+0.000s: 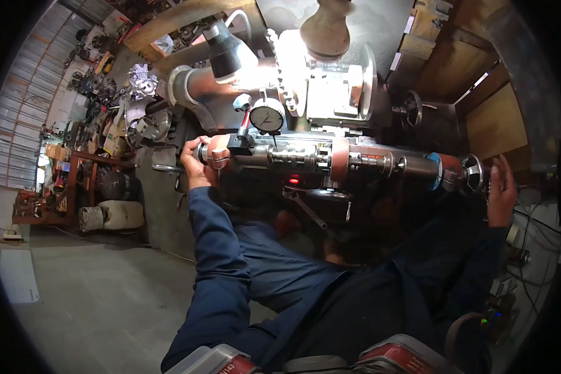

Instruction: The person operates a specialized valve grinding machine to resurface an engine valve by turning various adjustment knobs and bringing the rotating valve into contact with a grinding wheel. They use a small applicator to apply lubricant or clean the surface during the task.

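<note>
A metal shaft with several lobes (293,156) is mounted lengthwise in a machine in front of me. Above its left part hangs a round dial gauge (268,116), its thin stem reaching down to the shaft. A black block with a red and dark arm (241,144) carries the gauge. My left hand (199,165) is closed around the round metal end piece (202,153) at the machine's left end, fingers partly hidden. At the right end, my right hand (502,190) has its fingers stretched out beside a metal handwheel (473,173); whether it touches the rim is unclear.
A dark lamp (225,53) brightly lights the grinding machine's upper part. A wrench-like tool (308,209) hangs below the shaft. Metal parts (144,93) crowd the left, near a pale cylinder (121,215) on the floor. Cables (533,230) run at right.
</note>
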`<move>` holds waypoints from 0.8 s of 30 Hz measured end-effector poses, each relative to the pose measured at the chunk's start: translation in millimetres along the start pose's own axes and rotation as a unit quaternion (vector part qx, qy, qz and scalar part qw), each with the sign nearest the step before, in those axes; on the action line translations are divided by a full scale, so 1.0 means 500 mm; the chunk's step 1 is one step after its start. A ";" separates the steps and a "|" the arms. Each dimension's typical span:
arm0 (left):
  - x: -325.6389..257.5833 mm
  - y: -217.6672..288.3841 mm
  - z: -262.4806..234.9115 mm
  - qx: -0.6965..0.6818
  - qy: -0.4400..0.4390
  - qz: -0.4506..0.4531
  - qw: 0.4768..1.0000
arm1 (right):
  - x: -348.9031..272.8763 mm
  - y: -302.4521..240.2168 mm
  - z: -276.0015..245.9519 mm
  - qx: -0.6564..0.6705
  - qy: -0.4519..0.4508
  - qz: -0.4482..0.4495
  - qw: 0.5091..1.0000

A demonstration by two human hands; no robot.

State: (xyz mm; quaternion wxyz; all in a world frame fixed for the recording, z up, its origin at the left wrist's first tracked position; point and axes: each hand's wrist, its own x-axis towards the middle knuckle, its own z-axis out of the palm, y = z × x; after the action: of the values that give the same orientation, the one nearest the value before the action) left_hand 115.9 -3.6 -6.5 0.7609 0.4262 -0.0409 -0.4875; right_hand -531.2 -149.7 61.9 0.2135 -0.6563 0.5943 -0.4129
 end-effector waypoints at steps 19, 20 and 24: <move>-0.018 0.054 -0.012 -0.013 0.249 0.160 0.955 | 0.067 0.238 0.006 0.204 -0.109 0.073 0.970; -0.014 0.053 -0.011 -0.012 0.248 0.163 0.955 | 0.077 0.255 0.007 0.183 -0.109 0.069 0.975; -0.008 0.048 -0.009 -0.010 0.231 0.148 0.962 | 0.092 0.293 0.030 0.199 -0.083 0.101 0.971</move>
State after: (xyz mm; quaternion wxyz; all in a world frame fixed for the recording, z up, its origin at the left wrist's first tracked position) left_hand 133.0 6.3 8.4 0.8177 0.5085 0.0780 -0.2582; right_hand -609.7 -226.3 -46.5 0.4295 -0.5694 0.5430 -0.4433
